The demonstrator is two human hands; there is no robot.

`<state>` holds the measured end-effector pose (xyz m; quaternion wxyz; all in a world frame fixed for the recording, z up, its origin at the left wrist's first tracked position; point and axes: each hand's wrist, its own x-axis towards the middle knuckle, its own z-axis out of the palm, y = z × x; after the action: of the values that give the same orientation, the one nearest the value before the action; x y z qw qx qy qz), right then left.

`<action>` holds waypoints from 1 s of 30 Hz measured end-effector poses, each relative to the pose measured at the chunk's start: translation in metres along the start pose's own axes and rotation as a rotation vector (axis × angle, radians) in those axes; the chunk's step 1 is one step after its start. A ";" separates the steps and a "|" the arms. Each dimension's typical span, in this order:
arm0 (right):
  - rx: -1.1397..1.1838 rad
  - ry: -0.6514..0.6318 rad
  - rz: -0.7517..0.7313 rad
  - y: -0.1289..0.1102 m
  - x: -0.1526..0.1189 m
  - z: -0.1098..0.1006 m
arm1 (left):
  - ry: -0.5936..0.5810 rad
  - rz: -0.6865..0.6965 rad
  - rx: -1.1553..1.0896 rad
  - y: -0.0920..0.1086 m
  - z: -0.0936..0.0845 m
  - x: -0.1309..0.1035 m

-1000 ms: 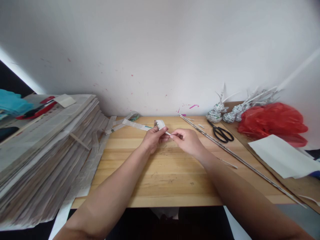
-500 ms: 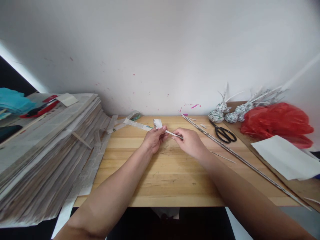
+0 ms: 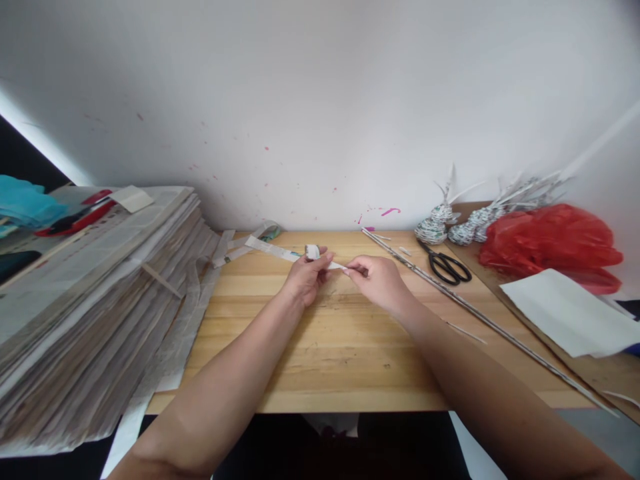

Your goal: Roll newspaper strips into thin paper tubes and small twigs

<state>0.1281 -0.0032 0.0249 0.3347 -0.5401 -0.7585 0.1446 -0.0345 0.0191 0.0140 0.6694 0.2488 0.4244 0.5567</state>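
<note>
A narrow newspaper strip (image 3: 337,266) runs between my hands, above the wooden table, and tapers into a thin roll at the right. My left hand (image 3: 304,280) is closed on the strip, with a short piece curling up above its thumb. My right hand (image 3: 379,280) pinches the tapered, rolled part between thumb and fingers. A thin paper stick (image 3: 467,332) shows beyond my right forearm; whether it joins the roll is hidden. Left of my left hand, flat newspaper strips (image 3: 273,249) lie on the table.
A tall newspaper stack (image 3: 125,287) stands at left, bearing a red-and-black tool (image 3: 80,219) and blue cloth (image 3: 30,203). Long paper sticks (image 3: 470,307) lie diagonally at right, near black-handled scissors (image 3: 445,267), woven paper pieces (image 3: 434,227), a red plastic bag (image 3: 553,247) and white paper (image 3: 570,310).
The paper above my left thumb has become shorter and more curled. The thin stick past my right forearm has shifted right and toward me. Both hands stay in nearly the same place.
</note>
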 end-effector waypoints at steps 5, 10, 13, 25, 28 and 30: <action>-0.086 -0.070 0.009 0.003 0.002 -0.007 | 0.070 0.112 -0.012 0.016 -0.001 0.002; 0.022 -0.276 -0.056 -0.003 -0.001 -0.009 | -0.023 0.258 -0.060 0.047 -0.006 -0.004; 0.133 -0.396 -0.047 -0.009 -0.003 -0.008 | -0.094 0.384 -0.059 0.074 -0.004 -0.002; 0.235 -0.534 0.033 -0.015 -0.004 -0.013 | -0.094 0.558 0.422 0.138 0.013 0.066; 0.216 -0.505 0.034 -0.014 -0.004 -0.012 | -0.184 0.495 0.648 0.115 0.002 0.062; 0.185 -0.478 0.032 -0.013 -0.003 -0.011 | -0.235 0.424 0.759 0.105 -0.008 0.056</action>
<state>0.1266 -0.0122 0.0389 0.1917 -0.4696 -0.7910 0.3422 -0.0967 0.0983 0.0784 0.4455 0.6197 0.4594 0.4544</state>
